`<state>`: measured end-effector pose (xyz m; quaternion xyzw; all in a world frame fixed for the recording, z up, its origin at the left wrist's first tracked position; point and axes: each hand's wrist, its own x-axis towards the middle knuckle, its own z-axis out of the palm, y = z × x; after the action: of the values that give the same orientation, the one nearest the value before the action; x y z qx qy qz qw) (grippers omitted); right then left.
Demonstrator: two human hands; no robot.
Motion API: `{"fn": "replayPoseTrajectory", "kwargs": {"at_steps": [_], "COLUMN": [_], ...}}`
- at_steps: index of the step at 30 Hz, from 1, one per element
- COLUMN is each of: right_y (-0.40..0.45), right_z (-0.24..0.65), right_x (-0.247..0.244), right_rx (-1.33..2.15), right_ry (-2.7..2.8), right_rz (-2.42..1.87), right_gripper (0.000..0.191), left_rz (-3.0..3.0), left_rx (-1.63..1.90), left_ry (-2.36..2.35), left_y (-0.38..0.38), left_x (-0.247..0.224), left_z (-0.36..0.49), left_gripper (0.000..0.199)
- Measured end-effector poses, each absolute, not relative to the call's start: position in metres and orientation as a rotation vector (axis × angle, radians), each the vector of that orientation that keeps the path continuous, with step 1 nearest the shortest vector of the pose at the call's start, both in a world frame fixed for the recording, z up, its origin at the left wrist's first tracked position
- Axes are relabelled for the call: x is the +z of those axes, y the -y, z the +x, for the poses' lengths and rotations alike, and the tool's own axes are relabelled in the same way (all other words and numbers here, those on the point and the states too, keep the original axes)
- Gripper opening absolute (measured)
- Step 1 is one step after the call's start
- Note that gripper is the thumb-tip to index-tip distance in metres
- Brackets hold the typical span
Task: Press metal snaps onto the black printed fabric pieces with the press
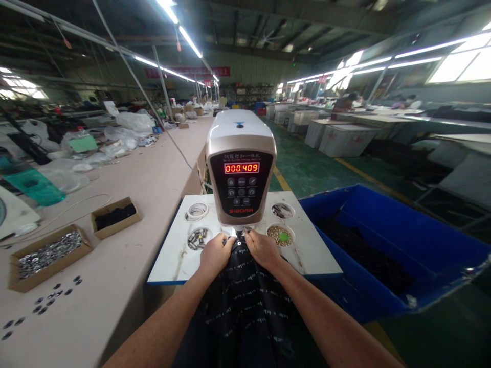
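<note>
The red digital display [241, 167] on the snap-fastening machine [241, 134] reads 000409. Above it, the black control panel [218, 186] carries the Chinese title 伺服打扣一体机, with a smaller English line beneath, too blurred to read in full. Below the keys [241, 192], a red brand name stands in stylised letters, probably SIBORA. White lettering repeats in rows across the black fabric [245, 291], too small to make out. The red banner [192, 72] at the back bears pale characters, illegible from here.
</note>
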<state>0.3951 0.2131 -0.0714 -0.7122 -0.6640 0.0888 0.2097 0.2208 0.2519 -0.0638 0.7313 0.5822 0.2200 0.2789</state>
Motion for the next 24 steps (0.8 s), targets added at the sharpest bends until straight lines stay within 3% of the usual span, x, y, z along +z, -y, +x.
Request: {"fn": "replayPoseTrajectory", "kwargs": {"at_steps": [12,18,24], "right_y": [-0.167,-0.111,-0.046], "right_z": [0.400,0.411,0.410], "right_x": [-0.039,-0.023,-0.004], "right_rx": [0.344,0.864,1.264], "right_ry": [1.774,1.746,1.524], "right_rz": [-1.836,-1.668,-1.347], "right_gripper": [0.038,0.045,0.032], "left_rz": [1.909,1.988,2.167], "left_rx": [0.753,0.754,0.715], "left_ry": [-1.316,-1.158,-0.916], "left_y": [-0.213,-0.163,-0.119], "left_x": [-0.045,-0.041,-0.032], "left_z": [0.210,0.206,0.202], "left_gripper": [0.043,0.046,0.033]}}
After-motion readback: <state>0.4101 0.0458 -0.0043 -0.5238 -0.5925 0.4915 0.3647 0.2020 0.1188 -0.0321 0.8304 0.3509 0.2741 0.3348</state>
